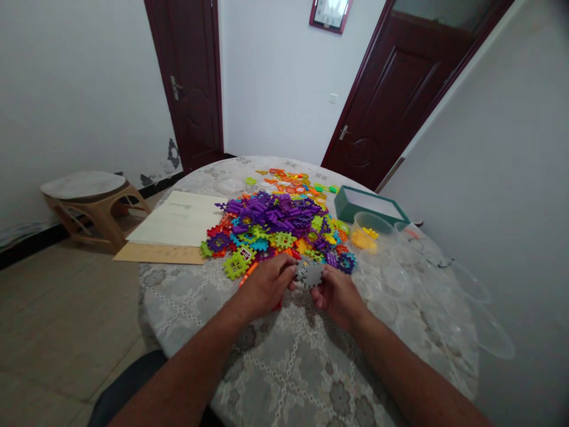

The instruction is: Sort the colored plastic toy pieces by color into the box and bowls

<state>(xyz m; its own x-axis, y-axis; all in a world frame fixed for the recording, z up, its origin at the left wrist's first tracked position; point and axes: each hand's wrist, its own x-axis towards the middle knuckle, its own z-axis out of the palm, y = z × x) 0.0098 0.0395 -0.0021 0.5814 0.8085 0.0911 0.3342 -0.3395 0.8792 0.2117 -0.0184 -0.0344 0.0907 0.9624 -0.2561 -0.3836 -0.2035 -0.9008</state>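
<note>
Round counter (284, 362) under grey floral cloth; heap of purple, green and orange notched plastic pieces (271, 228) just ahead. Left hand (267, 286) and right hand (338, 298) gripping grey notched plastic piece (310, 276), fingers hiding part; orange strip (248, 274) partly hidden by left hand.

A dark red wooden door (191, 77) at upper left and another door (400, 101) at upper right flank a white wall (275, 77) with a small framed picture (329, 12) at top centre, while a wooden stool (89, 201) stands on beige floor tiles (57, 308) at left, beside black skirting (31, 249) and peeling plaster (172, 155).
</note>
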